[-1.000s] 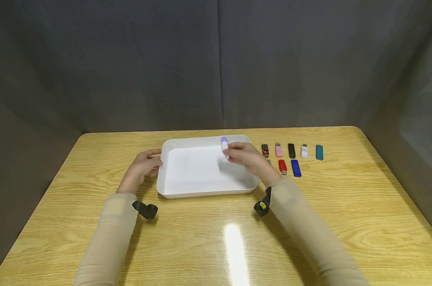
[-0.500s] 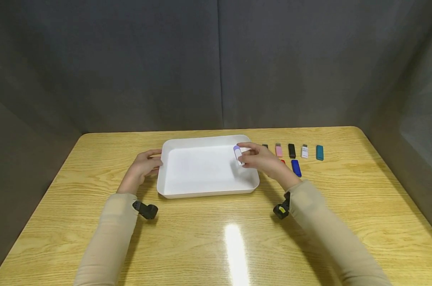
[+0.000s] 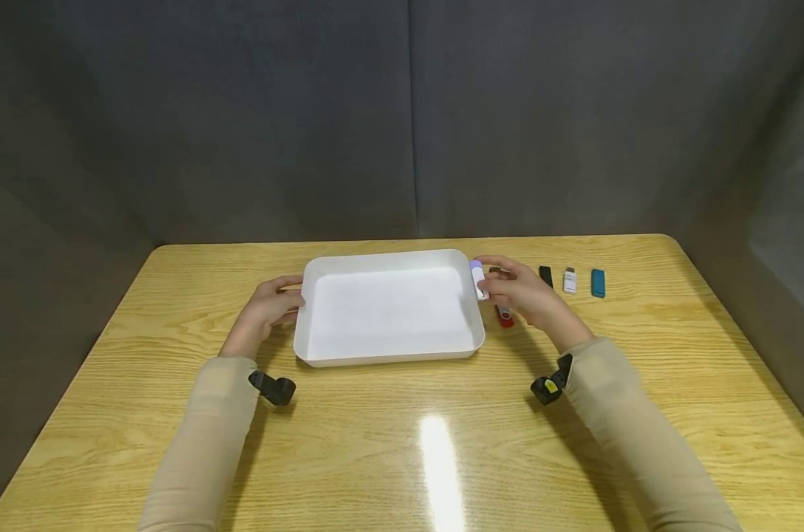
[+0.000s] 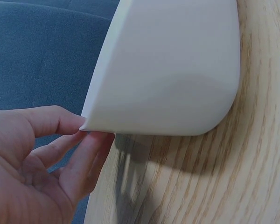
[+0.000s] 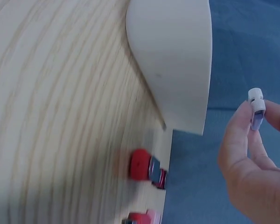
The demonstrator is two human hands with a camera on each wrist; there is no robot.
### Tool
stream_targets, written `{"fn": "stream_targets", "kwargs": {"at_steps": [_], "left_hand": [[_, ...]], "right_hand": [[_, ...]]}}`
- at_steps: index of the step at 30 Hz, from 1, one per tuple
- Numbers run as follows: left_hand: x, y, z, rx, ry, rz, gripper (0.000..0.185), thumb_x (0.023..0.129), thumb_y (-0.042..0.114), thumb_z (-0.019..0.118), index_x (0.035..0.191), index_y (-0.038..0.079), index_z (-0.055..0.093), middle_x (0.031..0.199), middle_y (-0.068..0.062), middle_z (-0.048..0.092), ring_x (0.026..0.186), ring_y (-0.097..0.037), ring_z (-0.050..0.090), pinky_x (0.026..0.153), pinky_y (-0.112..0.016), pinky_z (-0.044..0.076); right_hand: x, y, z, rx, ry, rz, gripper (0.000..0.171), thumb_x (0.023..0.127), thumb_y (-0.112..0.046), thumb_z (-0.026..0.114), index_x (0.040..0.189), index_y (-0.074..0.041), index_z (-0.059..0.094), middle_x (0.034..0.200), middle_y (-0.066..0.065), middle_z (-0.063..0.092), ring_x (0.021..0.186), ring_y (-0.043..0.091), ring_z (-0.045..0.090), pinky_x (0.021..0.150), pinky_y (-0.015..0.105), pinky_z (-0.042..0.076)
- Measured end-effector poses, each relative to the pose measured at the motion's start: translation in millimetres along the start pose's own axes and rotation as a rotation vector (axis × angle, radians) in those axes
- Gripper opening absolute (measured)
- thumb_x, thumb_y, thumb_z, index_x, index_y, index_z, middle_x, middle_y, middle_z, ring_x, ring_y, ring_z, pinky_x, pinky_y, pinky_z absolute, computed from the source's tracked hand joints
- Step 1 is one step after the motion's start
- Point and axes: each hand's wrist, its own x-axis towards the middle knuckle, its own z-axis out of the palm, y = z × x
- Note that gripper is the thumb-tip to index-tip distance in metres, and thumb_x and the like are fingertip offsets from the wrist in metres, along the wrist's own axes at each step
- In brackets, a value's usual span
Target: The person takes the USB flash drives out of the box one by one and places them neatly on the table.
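Wood-grain table; left hand pinches smooth white tray rim; right hand pinches white-lilac USB stick

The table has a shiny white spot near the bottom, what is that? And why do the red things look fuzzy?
Head view: the white streak is glare, a lamp mirrored in the glossy table. Right wrist view: the red sticks are soft and blurred, and the table's grain smears too, while the white tray edge and the stick in the right hand look sharper.
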Motion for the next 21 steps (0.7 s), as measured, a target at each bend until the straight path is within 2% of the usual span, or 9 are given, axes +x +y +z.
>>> {"fn": "stream_targets", "kwargs": {"at_steps": [6, 12, 16, 21], "left_hand": [[-0.3, 1.0, -0.4, 0.003, -0.001, 0.003, 0.060, 0.091, 0.006, 0.049, 0.149, 0.007, 0.031, 0.144, -0.022, 0.045, 0.123, -0.033, 0.053, 0.103, -0.038, 0.048], [-0.4, 0.1, -0.2, 0.009, 0.009, -0.003, 0.059, 0.091, 0.006, 0.049, 0.148, 0.007, 0.032, 0.144, -0.021, 0.045, 0.122, -0.031, 0.054, 0.102, -0.037, 0.049], [-1.4, -0.7, -1.3, 0.003, -0.007, 0.017, 0.060, 0.091, 0.005, 0.048, 0.148, 0.005, 0.031, 0.143, -0.023, 0.045, 0.122, -0.033, 0.054, 0.102, -0.038, 0.049], [-2.3, -2.2, -3.0, -0.003, -0.021, 0.035, 0.061, 0.090, 0.004, 0.047, 0.148, 0.004, 0.031, 0.143, -0.024, 0.045, 0.124, -0.035, 0.053, 0.103, -0.039, 0.048]], "right_hand": [[-5, 6, -15, 0.019, 0.026, -0.001, 0.059, 0.097, -0.016, 0.053, 0.149, -0.007, 0.028, 0.109, -0.001, 0.050, 0.088, 0.000, 0.058, 0.088, 0.019, 0.052], [-13, 12, -31, 0.041, 0.018, -0.004, 0.062, 0.098, -0.020, 0.053, 0.150, -0.006, 0.023, 0.112, -0.004, 0.044, 0.089, 0.000, 0.055, 0.085, 0.015, 0.050], [-18, 18, -43, 0.038, 0.033, 0.019, 0.064, 0.098, -0.021, 0.053, 0.151, -0.007, 0.021, 0.112, -0.006, 0.044, 0.091, -0.001, 0.055, 0.086, 0.015, 0.050], [-23, 25, -57, 0.069, 0.044, 0.032, 0.060, 0.097, -0.019, 0.054, 0.149, -0.009, 0.026, 0.106, -0.010, 0.048, 0.089, -0.003, 0.057, 0.084, 0.014, 0.051]]}}
